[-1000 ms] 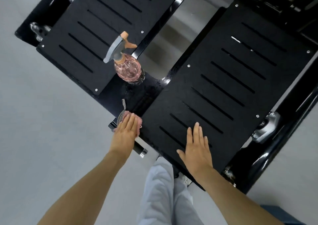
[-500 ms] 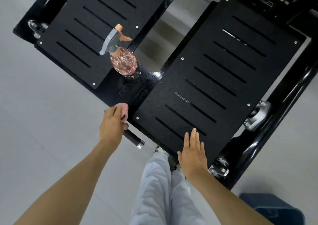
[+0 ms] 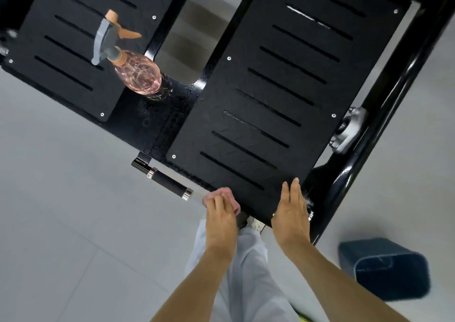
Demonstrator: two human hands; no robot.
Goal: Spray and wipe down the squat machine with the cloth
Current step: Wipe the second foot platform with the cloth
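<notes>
View from my head, looking down at a black squat machine (image 3: 394,80) standing on a pale grey tiled floor (image 3: 61,198).

Around the work: a spray bottle (image 3: 138,75) with a pink clear body, grey head and orange trigger stands upright at ten o'clock, on the glossy plate between the left footplate (image 3: 73,38) and the right footplate (image 3: 270,100); droplets bead on the plate beside it. A short black-grip handle (image 3: 170,182) with chrome ends juts out at seven o'clock, just left of my left hand (image 3: 220,213). A silver metal fitting (image 3: 347,129) sits on the frame at three o'clock. A dark blue bin (image 3: 386,270) stands on the floor at four o'clock. My pale trousers (image 3: 246,260) fill six o'clock.

My left fingers (image 3: 218,202) curl over the pink cloth (image 3: 227,196), grasping it against the near edge of the right footplate. My right hand (image 3: 291,213) lies flat on that footplate's near corner, fingers straight and released.
</notes>
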